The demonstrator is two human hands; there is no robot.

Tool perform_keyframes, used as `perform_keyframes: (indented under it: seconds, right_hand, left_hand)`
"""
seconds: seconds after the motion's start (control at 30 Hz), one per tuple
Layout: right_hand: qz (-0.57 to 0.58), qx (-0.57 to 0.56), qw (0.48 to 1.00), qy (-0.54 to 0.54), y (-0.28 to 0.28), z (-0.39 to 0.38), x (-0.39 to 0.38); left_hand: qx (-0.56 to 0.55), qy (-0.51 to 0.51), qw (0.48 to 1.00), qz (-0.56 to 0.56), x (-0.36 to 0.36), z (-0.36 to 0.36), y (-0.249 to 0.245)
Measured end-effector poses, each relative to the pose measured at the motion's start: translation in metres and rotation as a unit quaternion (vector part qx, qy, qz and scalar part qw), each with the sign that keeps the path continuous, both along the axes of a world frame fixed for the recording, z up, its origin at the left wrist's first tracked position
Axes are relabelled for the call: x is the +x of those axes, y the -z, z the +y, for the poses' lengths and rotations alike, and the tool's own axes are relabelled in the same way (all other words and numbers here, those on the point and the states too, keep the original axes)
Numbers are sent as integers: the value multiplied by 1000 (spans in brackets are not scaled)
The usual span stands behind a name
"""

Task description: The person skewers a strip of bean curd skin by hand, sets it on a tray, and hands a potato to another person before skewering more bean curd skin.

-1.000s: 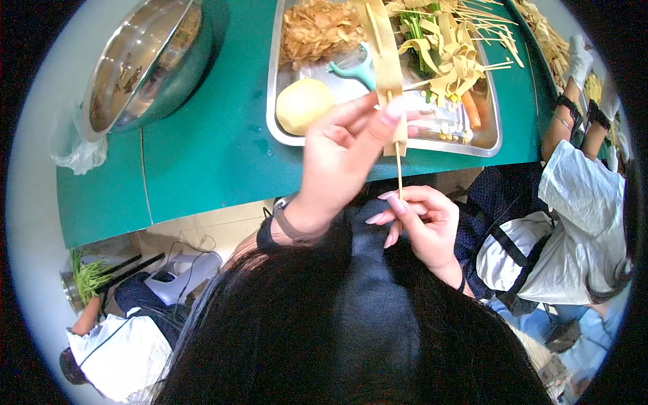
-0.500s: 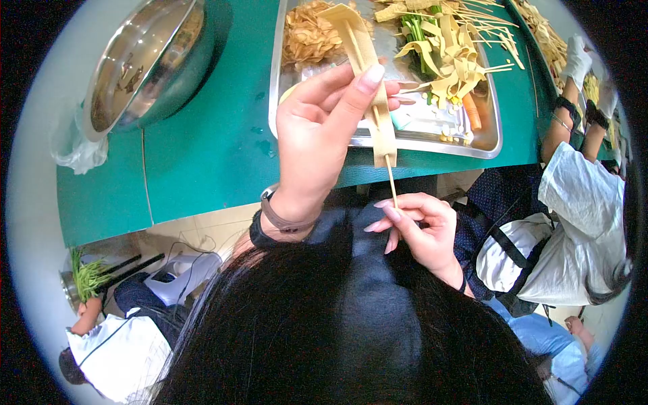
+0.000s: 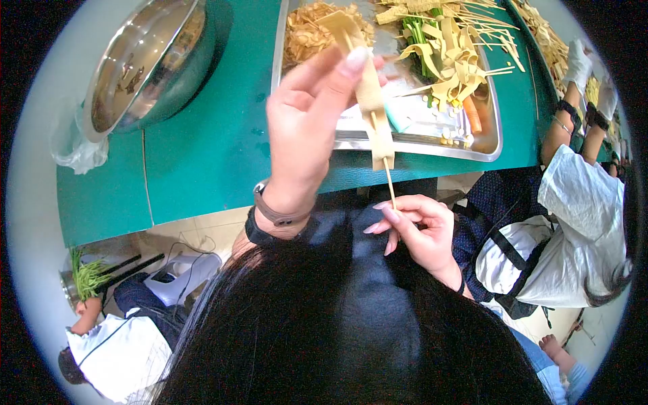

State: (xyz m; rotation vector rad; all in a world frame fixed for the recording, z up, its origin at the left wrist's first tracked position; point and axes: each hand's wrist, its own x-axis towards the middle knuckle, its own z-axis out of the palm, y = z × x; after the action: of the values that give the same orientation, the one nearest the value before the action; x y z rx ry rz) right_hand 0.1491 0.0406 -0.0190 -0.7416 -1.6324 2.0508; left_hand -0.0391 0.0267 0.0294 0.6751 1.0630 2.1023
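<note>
A bamboo skewer (image 3: 390, 183) runs up through a long strip of tofu skin (image 3: 370, 94), coming out and going back in along its length. My right hand (image 3: 425, 229) pinches the skewer's lower end between thumb and fingertips. Higher up, my left hand (image 3: 304, 111) is closed on the strip's upper part, thumb in front and slightly blurred. The strip tilts, its top leaning left over a metal tray (image 3: 351, 144). In that tray lie curled thin slices (image 3: 317, 34) and several skewers threaded with tofu skin (image 3: 451, 61), with green vegetable (image 3: 418, 47) among them.
On the green table (image 3: 196, 175) a large steel bowl (image 3: 145, 67) stands at left, a plastic bag (image 3: 81, 145) beside it. An orange piece (image 3: 471, 115) lies in the tray. To my right, a person's gloved hand (image 3: 578, 64) is over another tray. Another person (image 3: 121, 344) is at lower left.
My left hand has slid up and left along the tofu skin strip. The right hand stays nearly still on the skewer. A person at lower right has shifted.
</note>
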Motion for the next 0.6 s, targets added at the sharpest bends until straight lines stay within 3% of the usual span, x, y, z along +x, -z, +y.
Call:
perform_keyframes:
  seconds: [0.6]
  right_hand:
    - [12, -3, 999, -48, 4, 1, 4]
  left_hand:
    - [56, -62, 993, 81, -10, -1, 0]
